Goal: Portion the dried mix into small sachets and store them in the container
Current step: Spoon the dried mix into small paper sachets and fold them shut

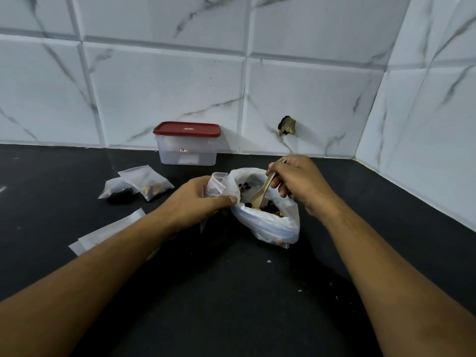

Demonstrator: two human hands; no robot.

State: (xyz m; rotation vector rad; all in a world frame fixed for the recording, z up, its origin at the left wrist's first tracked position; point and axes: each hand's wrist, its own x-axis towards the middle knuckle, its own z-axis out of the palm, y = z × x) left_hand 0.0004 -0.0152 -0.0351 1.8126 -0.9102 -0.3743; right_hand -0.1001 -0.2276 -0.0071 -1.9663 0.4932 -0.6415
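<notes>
the black desk (231,292) carries everything, with a tiled wall along its far and right sides. the container (187,150) stands at the far edge against the wall, its red lid (187,129) on, far and to the left of both hands.

the plastic bag (268,225) sits in the middle of the desk between the hands, with its mouth open upward. the left hand (195,199) grips the bunched plastic at the bag's left rim, thumb pressed along the edge. whether an empty sachet is pinched in with it cannot be told. the right hand (298,181) is just right of the mouth, fingers curled round the handle of a wooden spoon (264,193).

two filled sachets (144,186) lie left of the bag, and flat empty sachets (108,233) lie nearer, partly under the left forearm.

the spoon's long axis slants from far right at the handle down to near left, where its bowl sits in the dried mix (270,208). the coming move likely turns on this. a loaded spoon must rise along that slant and travel left, so the left hand is the nearer one to meet it and to reach the container.
</notes>
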